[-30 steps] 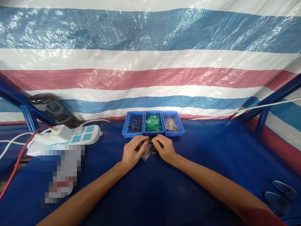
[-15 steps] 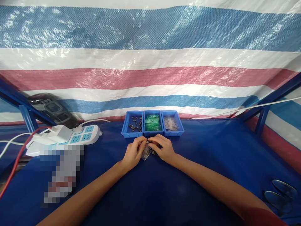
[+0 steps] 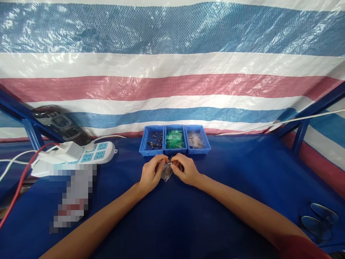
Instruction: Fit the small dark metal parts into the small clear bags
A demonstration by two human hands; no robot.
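Small metallic part (image 3: 169, 163) sits between left fingers (image 3: 160, 159) and right fingers (image 3: 177, 170).

Hands (image 3: 151, 172): two. Clear bag (image 3: 166, 175) by the hands: one. Blue trays (image 3: 197, 151): three. Screws (image 3: 154, 136) in left tray: several, too small to count surely. Green packets (image 3: 175, 139): overlapping, number unclear. Power strip (image 3: 108, 152): one. Glasses (image 3: 320, 221): one pair.
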